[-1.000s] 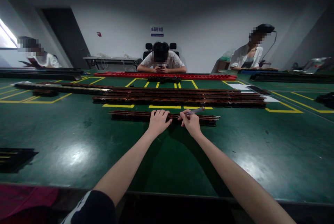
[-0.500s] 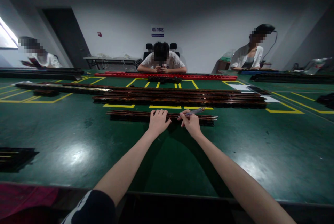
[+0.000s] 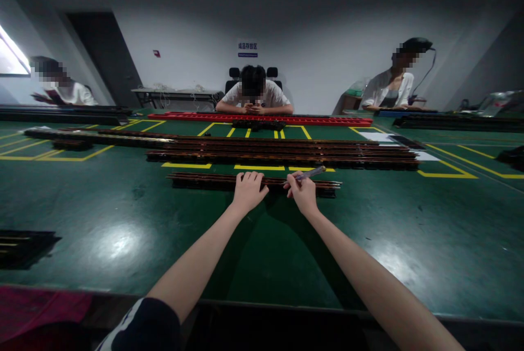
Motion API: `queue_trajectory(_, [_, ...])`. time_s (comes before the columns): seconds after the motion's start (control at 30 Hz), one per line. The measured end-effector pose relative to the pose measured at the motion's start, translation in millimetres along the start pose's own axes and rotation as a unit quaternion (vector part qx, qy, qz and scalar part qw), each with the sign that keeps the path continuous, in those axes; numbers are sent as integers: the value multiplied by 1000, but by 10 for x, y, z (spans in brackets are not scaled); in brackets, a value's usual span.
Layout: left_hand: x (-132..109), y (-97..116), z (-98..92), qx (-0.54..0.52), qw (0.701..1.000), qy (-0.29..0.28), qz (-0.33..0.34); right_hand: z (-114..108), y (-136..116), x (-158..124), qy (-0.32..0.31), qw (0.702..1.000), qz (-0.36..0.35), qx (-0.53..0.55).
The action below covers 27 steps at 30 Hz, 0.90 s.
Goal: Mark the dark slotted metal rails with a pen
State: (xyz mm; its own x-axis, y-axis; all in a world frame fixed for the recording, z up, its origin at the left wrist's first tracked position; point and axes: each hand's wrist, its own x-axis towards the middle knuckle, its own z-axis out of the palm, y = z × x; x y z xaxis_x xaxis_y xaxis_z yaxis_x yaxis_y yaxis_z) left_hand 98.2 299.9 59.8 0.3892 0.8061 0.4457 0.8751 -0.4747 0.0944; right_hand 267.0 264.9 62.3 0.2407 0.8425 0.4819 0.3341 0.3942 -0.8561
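A short dark rail assembly (image 3: pixel 200 179) with brown strips lies lengthwise in front of me on the green table. My left hand (image 3: pixel 248 191) rests on its middle, fingers spread over the top and thumb held apart. To the right, my right hand (image 3: pixel 302 191) is closed in a writing grip around a slim pen-like tool (image 3: pixel 313 172). The tool's back end points up and right; its tip is at the rail, partly hidden by my fingers, and I cannot tell whether it touches. Bright metal ends stick out at the rail's right end.
Just beyond lies a wide stack of long brown-and-black rails (image 3: pixel 282 152). Farther back are a red rail (image 3: pixel 184 117) and a small black pile (image 3: pixel 258 125). More dark rails (image 3: pixel 27 249) sit near left. A person (image 3: pixel 254 91) sits opposite; two others are at the sides.
My right hand has shifted slightly to the right along the rail, the tool moving with it and tilting up a little. My left hand has stayed in place.
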Motion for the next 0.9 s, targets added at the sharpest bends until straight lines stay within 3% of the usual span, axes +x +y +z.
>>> queue_trajectory(0.27, [3,8,-47,-1,1000,-9,-4,0,5,-1,-19,1000,-2,-1])
queue_trajectory(0.57, [5,-28,37,-10,1000,6,3,4,8,-10,74,997,26,24])
queue_trajectory(0.9, [-2,-6,-4,1,1000,6,1,2,45,9,40,999,19,12])
